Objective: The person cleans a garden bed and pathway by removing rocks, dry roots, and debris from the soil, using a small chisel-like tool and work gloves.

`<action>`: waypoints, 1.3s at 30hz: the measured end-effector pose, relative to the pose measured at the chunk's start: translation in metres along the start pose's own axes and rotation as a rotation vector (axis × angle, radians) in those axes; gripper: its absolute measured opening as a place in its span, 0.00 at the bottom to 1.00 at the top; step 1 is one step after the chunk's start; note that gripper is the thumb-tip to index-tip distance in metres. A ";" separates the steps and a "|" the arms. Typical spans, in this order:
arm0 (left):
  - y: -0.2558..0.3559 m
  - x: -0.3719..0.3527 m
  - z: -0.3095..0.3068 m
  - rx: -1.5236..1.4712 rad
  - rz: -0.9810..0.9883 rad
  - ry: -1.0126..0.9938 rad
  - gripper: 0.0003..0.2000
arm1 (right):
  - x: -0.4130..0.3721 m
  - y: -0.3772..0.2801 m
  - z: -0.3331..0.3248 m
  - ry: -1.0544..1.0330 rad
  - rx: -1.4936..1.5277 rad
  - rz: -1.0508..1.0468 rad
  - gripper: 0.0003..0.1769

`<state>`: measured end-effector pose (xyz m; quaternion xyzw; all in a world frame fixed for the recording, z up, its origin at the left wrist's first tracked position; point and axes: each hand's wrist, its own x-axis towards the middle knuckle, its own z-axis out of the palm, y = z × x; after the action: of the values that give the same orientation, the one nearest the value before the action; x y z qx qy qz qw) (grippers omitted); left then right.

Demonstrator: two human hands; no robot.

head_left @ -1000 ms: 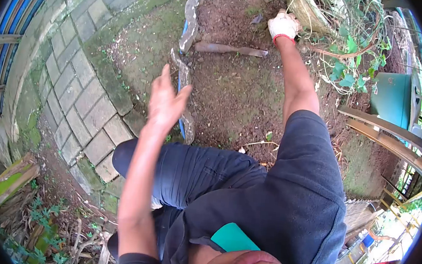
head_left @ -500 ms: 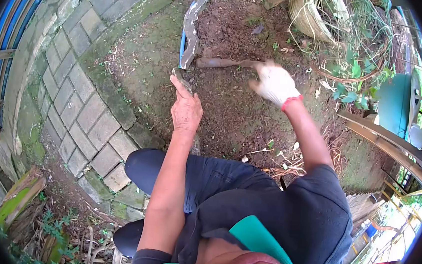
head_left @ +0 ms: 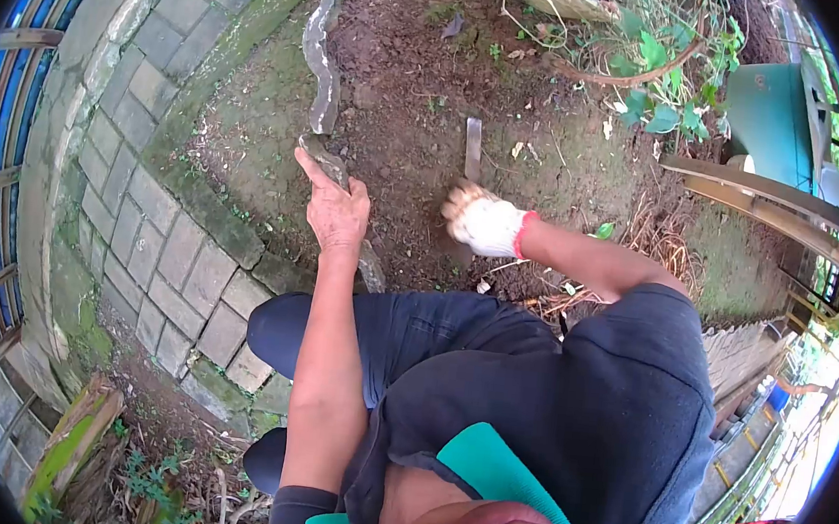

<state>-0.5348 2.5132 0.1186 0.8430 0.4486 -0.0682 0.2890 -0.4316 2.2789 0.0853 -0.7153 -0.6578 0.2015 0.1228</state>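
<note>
My bare left hand (head_left: 336, 213) is closed around a short grey stone piece (head_left: 323, 159), its index finger along the side. Just beyond it, a long wavy grey edging strip (head_left: 320, 54) runs away over the soil. My right hand (head_left: 483, 220), in a white glove with a red cuff, is wrapped round the middle of a flat-bladed tool. The tool's metal blade (head_left: 472, 147) points away from me over the brown soil (head_left: 399, 150). Below the glove, the tool's other end is blurred.
Grey paving bricks (head_left: 181, 251) lie to the left, beside a curved concrete kerb (head_left: 77, 132). A green container (head_left: 773, 118), wooden rails (head_left: 760, 192) and leafy vines (head_left: 655, 83) are at the right. A mossy log (head_left: 75, 436) lies at lower left.
The tool has turned from lying sideways to pointing away, and my gloved right hand has come nearer my body. My left hand still holds the stone piece. The view has shifted.
</note>
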 end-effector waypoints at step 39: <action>-0.397 -0.124 -0.216 -0.007 -0.539 0.085 0.31 | -0.070 0.012 -0.002 0.811 0.414 1.226 0.24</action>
<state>-0.9548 2.7132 0.1735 0.6940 0.6688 -0.1058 0.2445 -0.4236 2.2083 0.0905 -0.9329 0.0049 0.0743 0.3522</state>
